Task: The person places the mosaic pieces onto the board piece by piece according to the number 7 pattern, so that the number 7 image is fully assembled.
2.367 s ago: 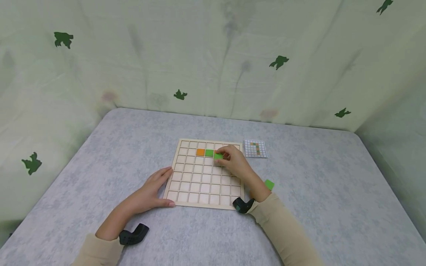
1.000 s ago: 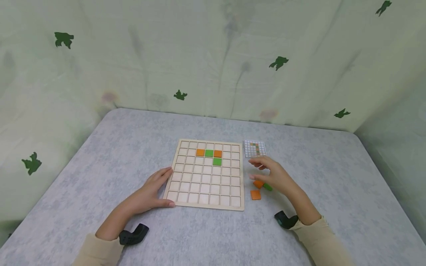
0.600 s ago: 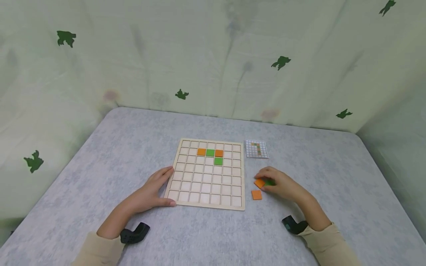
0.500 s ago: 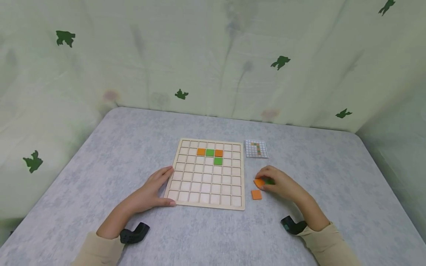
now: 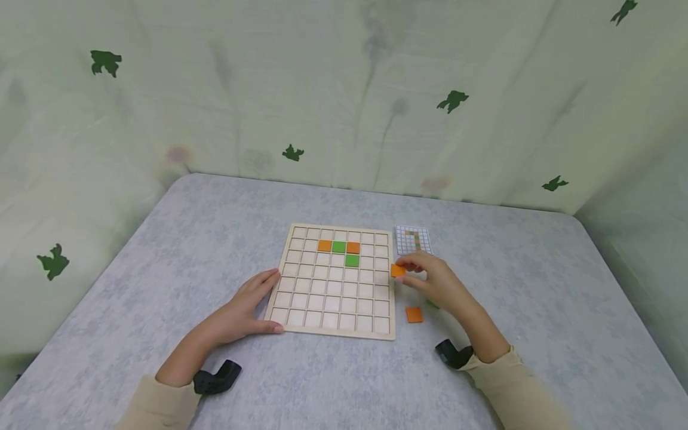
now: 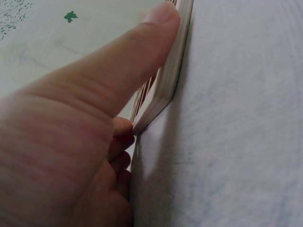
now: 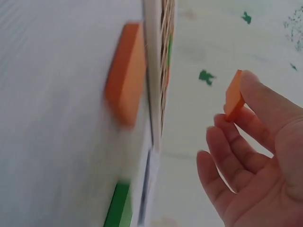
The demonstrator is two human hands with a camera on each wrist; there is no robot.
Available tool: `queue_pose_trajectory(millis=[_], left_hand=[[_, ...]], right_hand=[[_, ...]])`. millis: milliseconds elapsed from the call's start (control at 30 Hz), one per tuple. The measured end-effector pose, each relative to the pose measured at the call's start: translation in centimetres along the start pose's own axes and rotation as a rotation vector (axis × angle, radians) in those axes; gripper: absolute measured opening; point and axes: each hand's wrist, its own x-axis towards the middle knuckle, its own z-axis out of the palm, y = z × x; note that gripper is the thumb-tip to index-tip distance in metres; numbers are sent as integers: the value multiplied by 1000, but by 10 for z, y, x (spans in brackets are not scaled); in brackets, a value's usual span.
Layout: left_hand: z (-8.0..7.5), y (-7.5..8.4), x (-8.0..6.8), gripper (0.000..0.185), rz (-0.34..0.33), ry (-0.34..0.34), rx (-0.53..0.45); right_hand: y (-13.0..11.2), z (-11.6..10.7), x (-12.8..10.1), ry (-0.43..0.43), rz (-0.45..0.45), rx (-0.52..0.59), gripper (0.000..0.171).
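Right hand [image 5: 435,283] pinches a flat orange square tile [image 5: 398,270] at its fingers, raised just off the right edge of the pale wooden grid board [image 5: 333,310]. I see the left hand [image 5: 244,307] resting on the board's near-left corner, thumb along the edge, fingers relaxed. Board holds two orange and two green tiles. One loose orange tile [image 5: 414,315] lies on the grey worktop [image 5: 161,280], near the small pattern card [image 5: 413,240].
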Motion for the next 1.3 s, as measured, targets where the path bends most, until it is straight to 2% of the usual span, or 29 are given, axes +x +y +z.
queue_pose_trajectory(millis=[233,400,567,700,933,1133,1300], left_hand=[[-1,1,0,107,5,1,-2],[-1,2,0,108,-1,5,-3],[0,2,0,108,-6,10,-2],[-1,2,0,108,-7,9,-2],[-2,2,-2,107,-13,6,-2],[-1,1,-1,107,-6,7,-4],[0,1,-1,107,-6,8,-3]], right_hand=[[-20,28,24,56,-66,111,26],[-23,52,35,77,-60,164,27],[-21,71,41,75,0,135,27],[-21,78,44,70,15,91,22],[-24,81,45,42,44,84,15],[-26,69,43,0,67,149,28],[-27,46,37,17,72,204,39]])
